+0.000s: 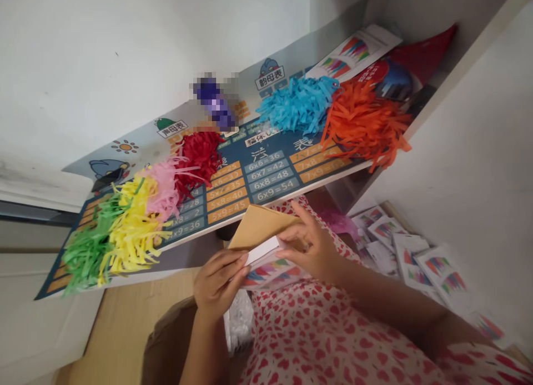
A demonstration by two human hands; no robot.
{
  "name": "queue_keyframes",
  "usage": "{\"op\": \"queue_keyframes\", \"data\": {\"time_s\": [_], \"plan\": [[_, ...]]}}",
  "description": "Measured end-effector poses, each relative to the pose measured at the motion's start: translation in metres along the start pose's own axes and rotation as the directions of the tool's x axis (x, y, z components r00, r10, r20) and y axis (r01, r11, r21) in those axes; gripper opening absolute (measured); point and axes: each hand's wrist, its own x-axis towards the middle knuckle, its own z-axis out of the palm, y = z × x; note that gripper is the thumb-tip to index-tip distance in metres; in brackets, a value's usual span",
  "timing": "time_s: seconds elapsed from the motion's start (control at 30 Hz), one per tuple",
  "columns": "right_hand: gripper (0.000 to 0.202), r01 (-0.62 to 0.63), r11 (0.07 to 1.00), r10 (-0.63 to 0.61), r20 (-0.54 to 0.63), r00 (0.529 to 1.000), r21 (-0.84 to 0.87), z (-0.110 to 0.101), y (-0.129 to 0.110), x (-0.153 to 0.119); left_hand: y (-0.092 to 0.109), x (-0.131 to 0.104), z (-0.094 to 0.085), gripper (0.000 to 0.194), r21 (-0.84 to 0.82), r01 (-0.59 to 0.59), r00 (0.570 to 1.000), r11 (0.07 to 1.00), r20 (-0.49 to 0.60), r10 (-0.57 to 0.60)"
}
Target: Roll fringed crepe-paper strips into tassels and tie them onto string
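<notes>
A flat packet (275, 273) with a print of colourful tassels rests over my lap, just below the table edge. Along its top runs a white folded strip (263, 250). Behind it stands a tan sheet of paper or card (264, 226), one corner pointing up. My left hand (219, 279) grips the left end of the packet between thumb and fingers. At the right end, my right hand (312, 246) pinches the strip and packet edge, its index finger raised. Where the tan sheet meets the packet is partly hidden by my fingers.
On the chart-covered table (233, 210) lie green (89, 251), yellow (133, 229), pink (163, 188), red (200, 160), blue (300, 104) and orange (362, 124) paper tassels. A printed packet (353, 51) lies at the back. Several more packets (443, 271) are piled low on the right.
</notes>
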Motion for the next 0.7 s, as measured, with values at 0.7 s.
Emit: {"op": "queue_keyframes", "data": {"time_s": [0.7], "plan": [[0.088,0.17,0.966,-0.176,-0.01,0.984,-0.193,-0.012,-0.007,-0.013,0.015,0.011,-0.007,0.024,-0.03,0.002,0.981,1.0,0.196,0.004]]}}
